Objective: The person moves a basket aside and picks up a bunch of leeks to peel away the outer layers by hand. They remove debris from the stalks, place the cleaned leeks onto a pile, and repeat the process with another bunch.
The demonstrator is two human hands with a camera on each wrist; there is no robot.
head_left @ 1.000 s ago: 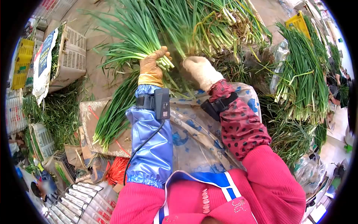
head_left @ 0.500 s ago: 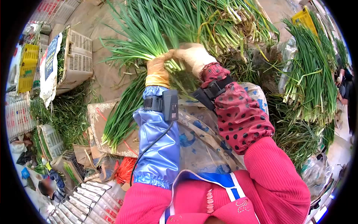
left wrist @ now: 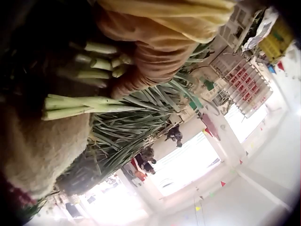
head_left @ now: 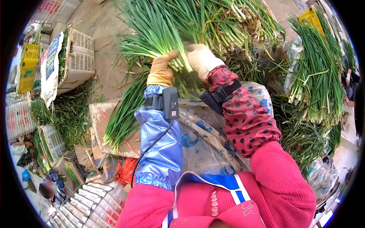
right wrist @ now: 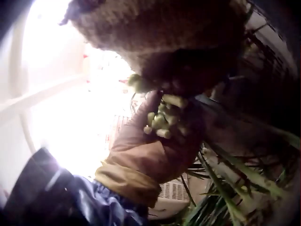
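Note:
In the head view my left hand [head_left: 163, 68], in a tan-yellow glove, grips a bunch of green garlic [head_left: 167, 43] near its pale ends. Those cut ends [right wrist: 164, 117] poke out of the fist in the right wrist view. A thicker stalk [left wrist: 80, 106] lies along the left fingertips, its pale end beside the other glove. My right hand [head_left: 204, 62], in a cream glove, is just right of the bunch with its fingers turned away and hidden. Whether it pinches a stalk, I cannot tell. Beyond both hands spreads a big pile of green garlic [head_left: 228, 30].
A smaller bunch [head_left: 123, 114] lies on a cardboard piece [head_left: 97, 127] at the left. Another heap of green garlic [head_left: 315, 72] is at the right. Around stand a white crate [head_left: 81, 51] and a yellow crate [head_left: 28, 66]. Leaf scraps [head_left: 66, 114] litter the floor.
My right hand came from the pile to the left hand's bunch, touched it, then drew back slightly right. A stalk now shows at the bunch's right side. My left hand keeps its grip.

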